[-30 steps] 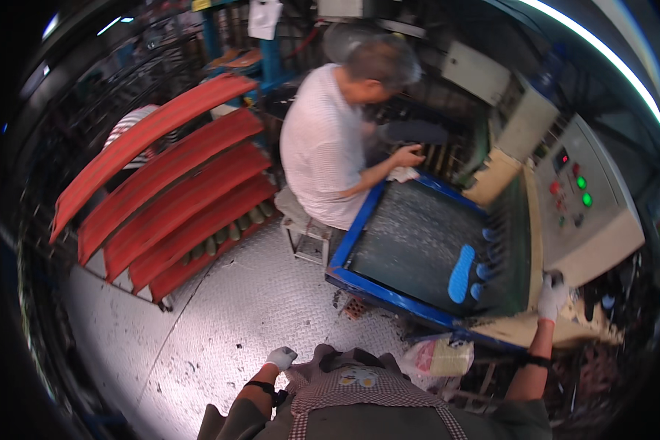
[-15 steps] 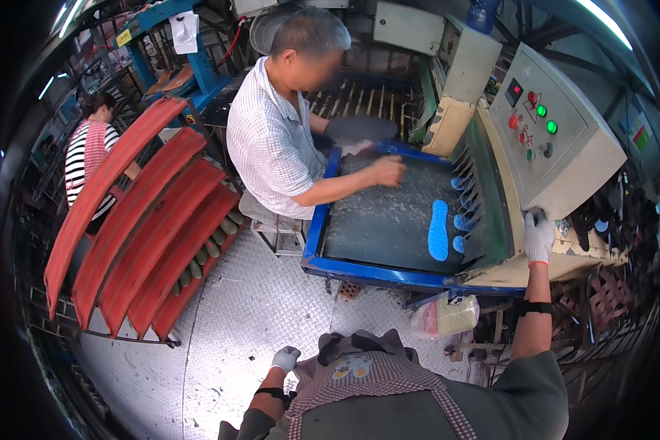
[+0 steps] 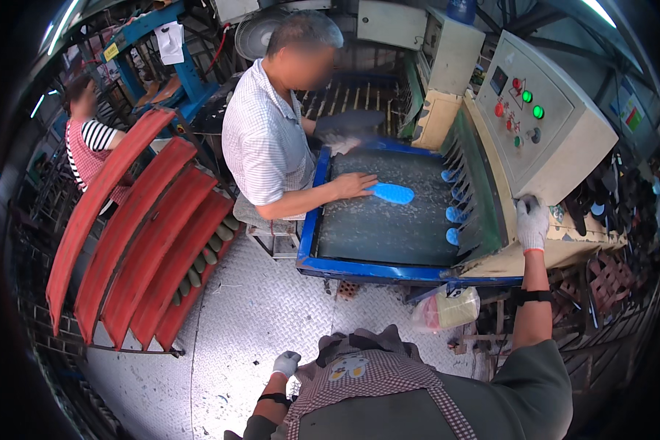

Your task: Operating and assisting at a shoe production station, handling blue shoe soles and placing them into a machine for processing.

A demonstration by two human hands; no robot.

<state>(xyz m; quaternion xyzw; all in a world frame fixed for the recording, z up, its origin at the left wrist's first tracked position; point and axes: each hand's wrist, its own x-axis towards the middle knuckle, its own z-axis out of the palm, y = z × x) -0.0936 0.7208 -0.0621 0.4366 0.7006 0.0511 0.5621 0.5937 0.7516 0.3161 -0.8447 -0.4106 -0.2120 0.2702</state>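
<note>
My right hand (image 3: 532, 224), in a white knit glove, is closed at the lower corner of the grey control box (image 3: 535, 125); its fingertips are partly hidden there. Down beside my checked apron (image 3: 381, 381), my gloved left hand (image 3: 287, 363) is loosely curled, with nothing visible in it. In front of me a blue insole (image 3: 393, 193) lies on the dark conveyor belt (image 3: 374, 238), a seated co-worker's hand (image 3: 356, 185) on its left end. More blue insoles (image 3: 456, 214) lie at the strip curtain. The co-worker's other gloved hand is by a dark flat piece (image 3: 352, 125).
A rack of curved red trays (image 3: 154, 242) stands at left, dark green soles on one. Behind it is another person (image 3: 95, 147). The blue conveyor frame (image 3: 374, 274) crosses ahead of me. A plastic bag (image 3: 447, 308) hangs below it, above the metal floor (image 3: 257, 308).
The co-worker's hand has come down onto a blue insole, which now lies further left and turned sideways. The person behind the rack has turned. My hands hold nearly the same poses.
</note>
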